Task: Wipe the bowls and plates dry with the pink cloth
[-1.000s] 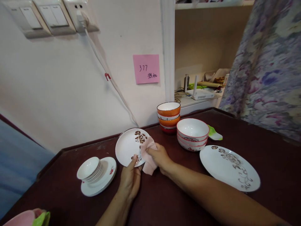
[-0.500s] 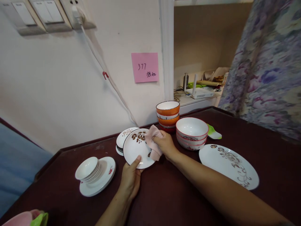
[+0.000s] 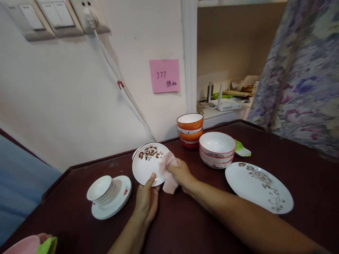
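Observation:
A round white plate with a brown flower print is gripped at its near edge by my left hand, thumb on top and fingers underneath. My right hand is closed on a pale pink cloth, which presses against the plate's right side. Behind the held plate, the rim of another plate peeks out; the rest of that stack is hidden. To the left, several small white bowls are nested and tilted on a stack of white plates.
Orange and white bowls are stacked by the wall. Beside them stand red-rimmed bowls, a green-and-white dish and a large oval plate. A pink container sits at the near left corner of the dark table.
The held plate has moved slightly left and now covers most of the stack behind it. The cloth has slid down and left across the plate toward its lower right edge.

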`<move>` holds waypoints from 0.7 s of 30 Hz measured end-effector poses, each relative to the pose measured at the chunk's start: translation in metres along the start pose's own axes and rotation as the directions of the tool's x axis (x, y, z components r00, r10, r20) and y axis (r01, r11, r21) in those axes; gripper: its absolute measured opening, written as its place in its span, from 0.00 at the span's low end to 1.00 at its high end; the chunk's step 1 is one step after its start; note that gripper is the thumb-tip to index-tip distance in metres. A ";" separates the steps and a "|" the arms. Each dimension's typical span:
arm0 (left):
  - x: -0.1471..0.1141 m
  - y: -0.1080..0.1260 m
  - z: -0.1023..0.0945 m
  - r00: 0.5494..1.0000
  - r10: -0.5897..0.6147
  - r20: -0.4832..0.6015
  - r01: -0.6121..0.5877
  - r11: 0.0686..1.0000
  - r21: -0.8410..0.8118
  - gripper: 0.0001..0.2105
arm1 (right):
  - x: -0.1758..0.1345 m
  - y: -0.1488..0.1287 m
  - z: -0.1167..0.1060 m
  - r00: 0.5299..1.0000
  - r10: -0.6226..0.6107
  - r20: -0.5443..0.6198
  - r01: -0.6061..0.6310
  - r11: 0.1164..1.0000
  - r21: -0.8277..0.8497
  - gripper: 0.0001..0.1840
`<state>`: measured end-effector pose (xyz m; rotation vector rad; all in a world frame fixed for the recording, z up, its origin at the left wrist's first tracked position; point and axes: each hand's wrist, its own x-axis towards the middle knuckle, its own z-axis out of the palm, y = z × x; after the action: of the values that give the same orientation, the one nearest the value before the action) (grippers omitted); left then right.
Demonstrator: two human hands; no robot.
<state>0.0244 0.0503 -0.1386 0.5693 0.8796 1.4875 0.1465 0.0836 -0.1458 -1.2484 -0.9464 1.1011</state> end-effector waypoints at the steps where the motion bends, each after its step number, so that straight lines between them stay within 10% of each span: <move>1: -0.001 0.000 0.001 1.000 -0.017 0.013 0.017 1.000 0.005 0.18 | 0.003 -0.003 -0.004 1.000 -0.026 -0.007 0.026 1.000 -0.003 0.13; 11: -0.004 0.001 -0.002 0.991 -0.087 0.106 0.079 0.993 0.083 0.16 | 0.024 -0.038 -0.036 0.963 -0.264 -0.052 0.259 0.962 -0.083 0.12; 21: -0.009 -0.003 -0.003 0.987 -0.107 0.120 0.086 0.982 0.167 0.21 | 0.030 -0.025 -0.033 0.973 -0.218 -0.074 0.202 0.964 -0.174 0.12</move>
<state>0.0252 0.0409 -0.1411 0.7240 0.9187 1.2844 0.1883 0.1050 -0.1255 -1.2884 -1.0899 0.8041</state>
